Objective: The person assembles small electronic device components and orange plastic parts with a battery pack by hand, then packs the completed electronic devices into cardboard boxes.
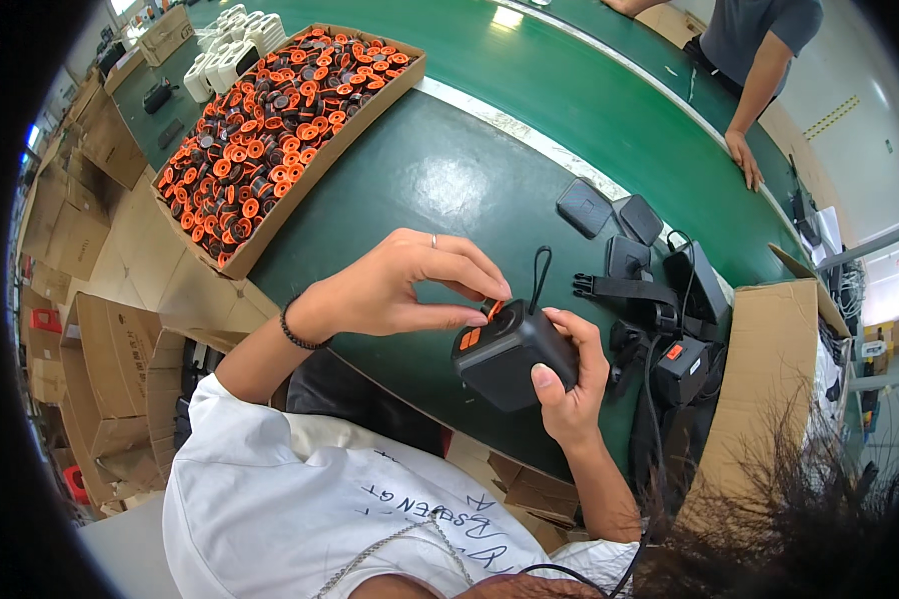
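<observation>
Green table [440, 195]; parts carton [332, 164] left of black case [510, 367].
Left hand [395, 290] pinches orange piece [495, 308] at its top; right hand [576, 394] grips it.

For the person I count two hands: one left hand [420, 288] and one right hand [577, 384]. The black device [509, 367] is one, with one cord loop [539, 285]. There is one cardboard tray [336, 156]; its orange-and-black wheels [260, 150] are too many for exact counting, but certainly above one hundred. Flat dark pads [584, 207] are two, the buckled strap [624, 290] is one. White bottles [215, 75] are several, overlapping, so their exact number I cannot tell. Of co-workers [759, 50], one is visible.
</observation>
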A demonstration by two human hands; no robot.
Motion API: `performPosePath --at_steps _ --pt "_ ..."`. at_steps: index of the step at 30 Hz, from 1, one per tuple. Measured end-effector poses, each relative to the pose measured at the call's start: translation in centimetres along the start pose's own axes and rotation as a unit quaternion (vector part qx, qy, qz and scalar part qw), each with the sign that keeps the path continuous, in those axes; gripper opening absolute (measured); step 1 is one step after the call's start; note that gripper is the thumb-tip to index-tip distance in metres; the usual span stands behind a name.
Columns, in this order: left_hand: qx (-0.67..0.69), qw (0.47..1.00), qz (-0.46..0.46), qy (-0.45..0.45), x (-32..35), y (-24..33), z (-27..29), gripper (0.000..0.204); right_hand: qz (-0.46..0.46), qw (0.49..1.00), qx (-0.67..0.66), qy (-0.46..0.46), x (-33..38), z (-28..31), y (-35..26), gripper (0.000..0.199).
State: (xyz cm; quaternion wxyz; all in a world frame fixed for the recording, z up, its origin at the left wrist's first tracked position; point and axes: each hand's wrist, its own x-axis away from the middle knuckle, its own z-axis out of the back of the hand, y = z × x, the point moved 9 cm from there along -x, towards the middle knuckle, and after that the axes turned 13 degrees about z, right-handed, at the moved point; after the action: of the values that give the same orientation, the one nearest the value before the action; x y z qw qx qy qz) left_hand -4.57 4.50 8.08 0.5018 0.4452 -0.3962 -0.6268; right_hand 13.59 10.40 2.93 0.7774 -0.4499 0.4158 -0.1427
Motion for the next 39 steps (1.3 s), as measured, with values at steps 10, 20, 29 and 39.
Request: performPosePath --at_steps 10,20,29,39 --pt "-0.031 0.999 -0.001 0.016 0.1 -0.2 -0.2 0.029 -0.020 1.000 0.001 0.006 0.2 -0.1 0.2 0.052" --pt "-0.033 0.999 0.023 0.028 -0.3 -2.4 -1.5 0.025 0.003 0.998 0.058 0.015 -0.2 0.1 0.2 0.045" --pt "0.055 0.992 0.112 -0.014 -2.8 -3.1 -4.1 0.072 -0.026 0.992 0.084 0.094 0.5 2.0 2.4 0.065" --pt "-0.261 0.890 0.120 0.354 -28.0 -13.8 13.4 0.066 0.016 0.962 0.269 0.039 -0.9 1.8 2.5 0.057"
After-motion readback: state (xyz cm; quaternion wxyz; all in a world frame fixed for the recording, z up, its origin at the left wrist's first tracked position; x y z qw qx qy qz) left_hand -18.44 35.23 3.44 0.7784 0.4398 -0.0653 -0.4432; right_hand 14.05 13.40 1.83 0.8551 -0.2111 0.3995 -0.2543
